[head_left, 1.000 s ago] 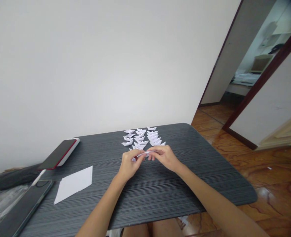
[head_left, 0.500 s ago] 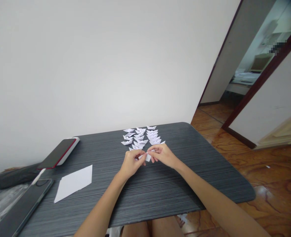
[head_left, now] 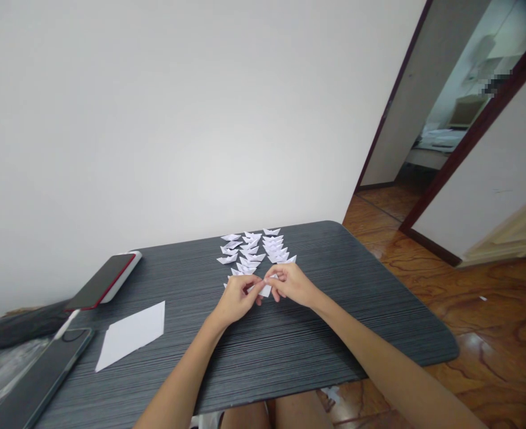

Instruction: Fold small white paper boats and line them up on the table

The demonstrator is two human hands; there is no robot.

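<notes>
A small piece of folded white paper (head_left: 265,291) is pinched between both hands above the dark table. My left hand (head_left: 239,298) grips its left side with thumb and fingers, and part of the paper is hidden behind them. My right hand (head_left: 290,282) closes on the opposite side, the two thumbs almost meeting. Just beyond the hands, several folded paper boats (head_left: 251,258) lie in loose rows on the tabletop. The nearest boats are partly covered by my left hand.
On the left of the dark table (head_left: 334,333) lies a stack of white paper (head_left: 131,335). Beyond it a phone (head_left: 99,281) rests on a white object, and another dark device (head_left: 43,381) sits at the left edge. A white wall (head_left: 177,119) stands behind the table.
The camera view has shifted very slightly. Both hands stay at nearly the same spot, still pinching the folded paper, with only small finger movement.
</notes>
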